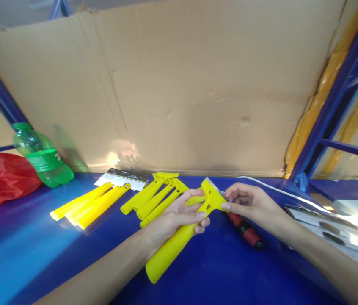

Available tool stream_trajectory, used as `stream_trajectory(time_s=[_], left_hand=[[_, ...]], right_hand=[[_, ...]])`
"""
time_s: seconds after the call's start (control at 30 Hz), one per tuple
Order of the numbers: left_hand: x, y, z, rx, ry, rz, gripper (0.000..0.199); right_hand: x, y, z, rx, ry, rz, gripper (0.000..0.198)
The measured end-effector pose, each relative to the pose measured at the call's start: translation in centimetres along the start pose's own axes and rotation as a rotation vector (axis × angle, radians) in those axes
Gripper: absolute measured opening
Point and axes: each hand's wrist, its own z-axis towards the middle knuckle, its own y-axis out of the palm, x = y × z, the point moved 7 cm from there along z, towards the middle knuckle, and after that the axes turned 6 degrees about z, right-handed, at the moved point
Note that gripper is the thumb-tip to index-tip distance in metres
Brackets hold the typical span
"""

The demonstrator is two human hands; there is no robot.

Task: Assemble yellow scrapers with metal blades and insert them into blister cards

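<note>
My left hand (pixel 179 216) is wrapped round the yellow handle of a scraper (pixel 172 256), which is tilted with its head up and to the right. A thin metal blade (pixel 215 185) shows along the top edge of the head. With thumb and fingers, my right hand (pixel 251 205) pinches the right corner of that head; any small part inside the pinch is hidden. Below the right hand lies a red and black screwdriver (pixel 245 231), its front end covered. Just behind my left hand, several more yellow scrapers (pixel 156 197) lie side by side on the blue table (pixel 217 271).
Several yellow handles (pixel 93 205) lie left, against black and white packaging cards (pixel 123 178). A green bottle (pixel 44 156) leans beside a red plastic bag (pixel 4 180). Cardboard (pixel 179 93) walls the back. A white cable (pixel 280 192) and printed sheets (pixel 331 233) are at right.
</note>
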Motion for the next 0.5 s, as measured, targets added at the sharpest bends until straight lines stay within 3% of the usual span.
stream_trajectory(time_s=[0.2, 0.3, 0.4, 0.5], left_hand=[[0.1, 0.1, 0.1, 0.013, 0.004, -0.003, 0.048], [0.0, -0.4, 0.3, 0.028, 0.041, -0.018, 0.053], [0.0, -1.1, 0.5, 0.055, 0.052, -0.009, 0.055], [0.5, -1.8, 0.4, 0.096, 0.064, 0.018, 0.057]], right_hand=[[-0.2, 0.2, 0.0, 0.007, 0.004, -0.01, 0.05], [-0.3, -0.8, 0.0, 0.09, 0.023, -0.057, 0.053], [-0.8, -2.3, -0.2, 0.152, -0.026, -0.336, 0.04], [-0.7, -2.1, -0.5, 0.024, -0.03, -0.71, 0.035]])
